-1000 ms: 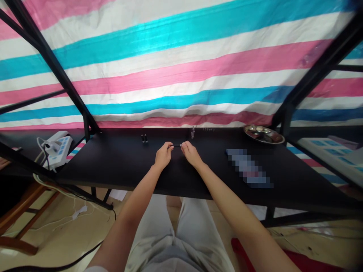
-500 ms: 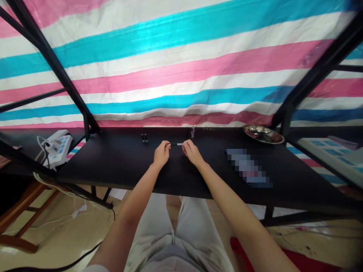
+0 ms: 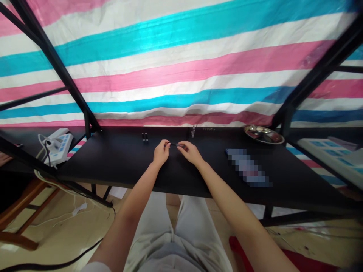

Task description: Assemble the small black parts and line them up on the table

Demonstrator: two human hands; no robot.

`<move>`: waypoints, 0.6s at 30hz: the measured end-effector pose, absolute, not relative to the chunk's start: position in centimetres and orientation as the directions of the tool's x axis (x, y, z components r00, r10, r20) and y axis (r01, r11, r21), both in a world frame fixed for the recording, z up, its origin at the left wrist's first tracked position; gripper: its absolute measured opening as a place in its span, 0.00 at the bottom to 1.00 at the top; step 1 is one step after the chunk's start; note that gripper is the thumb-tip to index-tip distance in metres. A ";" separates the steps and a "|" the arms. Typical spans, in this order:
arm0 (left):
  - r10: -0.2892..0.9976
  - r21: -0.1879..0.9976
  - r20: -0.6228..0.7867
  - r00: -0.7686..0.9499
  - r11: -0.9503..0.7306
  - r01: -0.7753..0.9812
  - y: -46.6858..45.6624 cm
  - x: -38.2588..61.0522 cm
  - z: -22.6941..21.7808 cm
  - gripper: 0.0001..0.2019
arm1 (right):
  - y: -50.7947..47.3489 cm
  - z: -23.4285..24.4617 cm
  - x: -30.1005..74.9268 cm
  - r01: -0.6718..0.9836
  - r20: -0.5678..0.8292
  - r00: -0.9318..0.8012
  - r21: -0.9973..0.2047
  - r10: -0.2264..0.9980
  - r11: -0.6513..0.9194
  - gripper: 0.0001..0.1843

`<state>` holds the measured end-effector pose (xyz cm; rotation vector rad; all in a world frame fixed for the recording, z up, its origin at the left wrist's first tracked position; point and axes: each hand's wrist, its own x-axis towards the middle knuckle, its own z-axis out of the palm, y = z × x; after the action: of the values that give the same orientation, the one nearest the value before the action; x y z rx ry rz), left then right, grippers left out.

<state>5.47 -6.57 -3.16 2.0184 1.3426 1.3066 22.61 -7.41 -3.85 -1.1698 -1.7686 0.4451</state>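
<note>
Between my hands, a thin dark rod-shaped piece (image 3: 173,144) lies level just above the black table (image 3: 119,162); its exact kind is too small to make out. My left hand (image 3: 161,153) pinches its left end. The fingertips of my right hand (image 3: 190,152) close around the other end and hide it. To the left, farther back, a pair of short black cylinders (image 3: 145,137) with pale ends stands side by side. Behind my right hand lies a small heap of clear pieces (image 3: 193,132), and to its right several tiny pieces (image 3: 209,129) form a row.
At the back right is a shiny metal dish (image 3: 263,135). A blurred-out flat object (image 3: 248,168) lies right of my hands. White power strips (image 3: 58,149) sit at the left, beyond the black frame post (image 3: 68,81). A striped sheet (image 3: 181,71) hangs behind.
My right hand has moved slightly left along the rod-shaped piece, its fingers now stretched farther over it. The silvery section between the hands shows less. My left hand stays nearly still.
</note>
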 end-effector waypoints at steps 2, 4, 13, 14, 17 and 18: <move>0.871 0.720 0.477 0.112 -0.461 0.519 -6.6 5.5 -3.2 0.07 | -7.5 -3.8 22.7 0.542 0.521 -0.123 -0.678 0.845 0.497 0.15; 0.873 0.719 0.475 0.109 -0.457 0.523 -6.7 5.4 -3.2 0.08 | -7.7 -3.7 22.7 0.568 0.536 -0.142 -0.644 0.832 0.512 0.15; 0.874 0.731 0.482 0.065 -0.442 0.519 -6.4 5.2 -3.7 0.08 | -7.8 -4.0 23.1 0.764 0.571 -0.029 -0.517 0.821 0.386 0.13; 0.876 0.734 0.479 0.057 -0.435 0.522 -6.4 5.2 -3.8 0.08 | -7.7 -4.1 23.1 0.774 0.582 0.002 -0.516 0.813 0.367 0.14; 0.880 0.737 0.472 0.048 -0.424 0.526 -6.3 5.2 -3.9 0.08 | -7.4 -4.4 23.3 0.778 0.611 0.056 -0.523 0.790 0.349 0.14; 0.881 0.736 0.470 0.058 -0.427 0.526 -6.3 5.2 -3.9 0.08 | -7.3 -4.4 23.3 0.770 0.619 0.057 -0.527 0.783 0.360 0.14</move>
<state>5.20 -6.33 -3.89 1.9746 1.4083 1.3203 23.33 -7.34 -4.44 -1.3948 -1.6923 0.0177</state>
